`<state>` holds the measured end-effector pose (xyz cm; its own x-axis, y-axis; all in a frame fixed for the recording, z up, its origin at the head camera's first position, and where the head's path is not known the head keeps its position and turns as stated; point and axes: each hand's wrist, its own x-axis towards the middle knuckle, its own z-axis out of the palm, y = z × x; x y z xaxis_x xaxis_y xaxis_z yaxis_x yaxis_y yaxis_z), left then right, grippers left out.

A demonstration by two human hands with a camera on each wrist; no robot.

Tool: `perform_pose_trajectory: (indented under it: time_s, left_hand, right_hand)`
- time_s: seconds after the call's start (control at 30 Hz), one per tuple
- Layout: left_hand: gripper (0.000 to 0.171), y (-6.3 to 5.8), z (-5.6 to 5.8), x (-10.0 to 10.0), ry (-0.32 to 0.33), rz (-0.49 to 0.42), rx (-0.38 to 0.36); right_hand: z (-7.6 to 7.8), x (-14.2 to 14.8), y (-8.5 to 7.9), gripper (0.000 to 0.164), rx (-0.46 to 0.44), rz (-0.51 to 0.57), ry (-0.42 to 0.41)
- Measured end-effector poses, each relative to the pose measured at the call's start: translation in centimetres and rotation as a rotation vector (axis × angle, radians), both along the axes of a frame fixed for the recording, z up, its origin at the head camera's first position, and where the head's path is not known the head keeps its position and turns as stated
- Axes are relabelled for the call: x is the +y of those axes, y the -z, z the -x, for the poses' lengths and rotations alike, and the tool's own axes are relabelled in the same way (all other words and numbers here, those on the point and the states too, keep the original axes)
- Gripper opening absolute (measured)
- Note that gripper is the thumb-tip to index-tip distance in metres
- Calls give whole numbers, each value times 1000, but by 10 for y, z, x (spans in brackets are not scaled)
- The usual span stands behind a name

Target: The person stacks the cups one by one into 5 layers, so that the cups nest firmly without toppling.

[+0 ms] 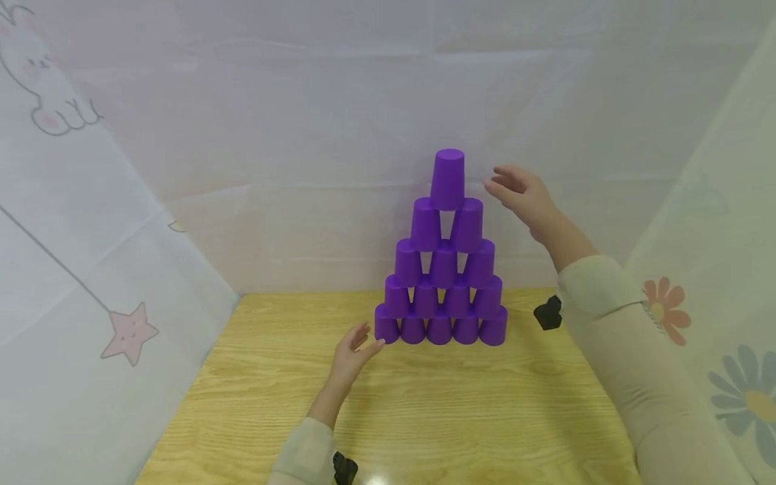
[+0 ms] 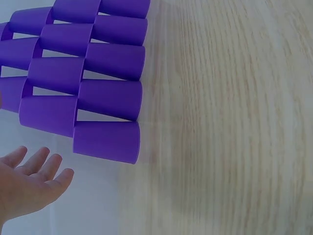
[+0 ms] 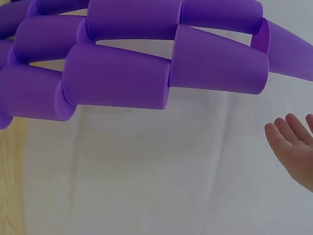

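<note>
A pyramid of purple cups (image 1: 444, 265), all upside down, stands on the table in tiers that narrow to a single top cup (image 1: 448, 180). Beside that top cup, a small gap to its right, my right hand (image 1: 523, 199) is raised with relaxed fingers and holds nothing. Low on the left my left hand (image 1: 351, 357) is near the bottom corner cup (image 1: 386, 325), its fingers loosely spread. In the left wrist view a gap shows between the left hand (image 2: 32, 183) and the corner cup (image 2: 106, 141). The right wrist view shows the right hand (image 3: 296, 149) apart from the cups (image 3: 220, 58).
The wooden table (image 1: 291, 391) reaches back to a pale cloth wall (image 1: 303, 168). Printed cloths hang on the left and right sides. A black wrist device (image 1: 548, 313) shows beside the right forearm, another (image 1: 345, 467) by the left sleeve.
</note>
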<state>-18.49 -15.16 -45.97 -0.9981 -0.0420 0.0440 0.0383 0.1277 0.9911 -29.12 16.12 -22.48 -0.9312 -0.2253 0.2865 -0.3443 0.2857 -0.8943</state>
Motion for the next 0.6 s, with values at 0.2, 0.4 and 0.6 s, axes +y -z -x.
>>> perform_pose_trajectory:
  time_s: [0.2,0.4,0.6]
  left_hand:
    - [69,-8,-2,0,-19,124,62]
    - [69,-16,-3,-1,-29,234,111]
    - [67,-26,-4,-3,-44,396,175]
  right_hand:
    - [-23,16,25,58,22,89,-22]
    - [-44,22,57,53,58,63,-7]
    - [-62,24,87,53,71,-58,-10]
